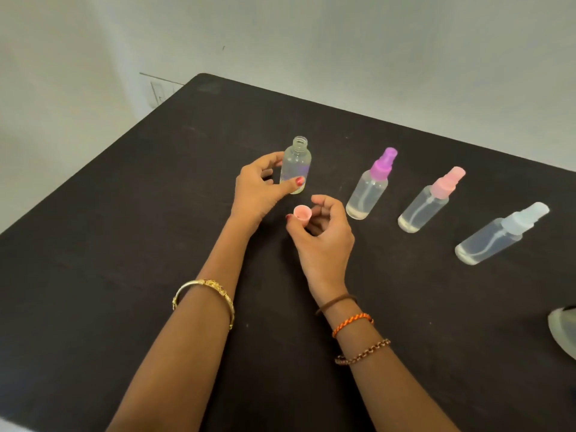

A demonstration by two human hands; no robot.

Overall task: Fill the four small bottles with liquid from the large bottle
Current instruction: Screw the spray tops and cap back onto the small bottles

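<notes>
Both forearms come in from the near edge, and the right hand [321, 232] is the nearer one. Its grip is a pinch of thumb and fingers on a small pink cap [302, 215], held with the hollow side up, just above the desk [124, 244]. The left hand [261, 191] is a little farther and to the left; its thumb and fingers grasp the lower body of the open bottle [296, 165]. This bottle stands upright, its long axis vertical, with the threaded mouth free at the top. From the cap, the mouth lies far and slightly left, and higher, so I think the cap or a pump must go up and over to meet it.

To the right stand three closed bottles in a row going right and nearer: purple-topped bottle [369, 190], pink-topped bottle [427, 204], white-topped bottle [498, 235]. Each shows a little liquid at the bottom.

I cannot see the large bottle with certainty.
</notes>
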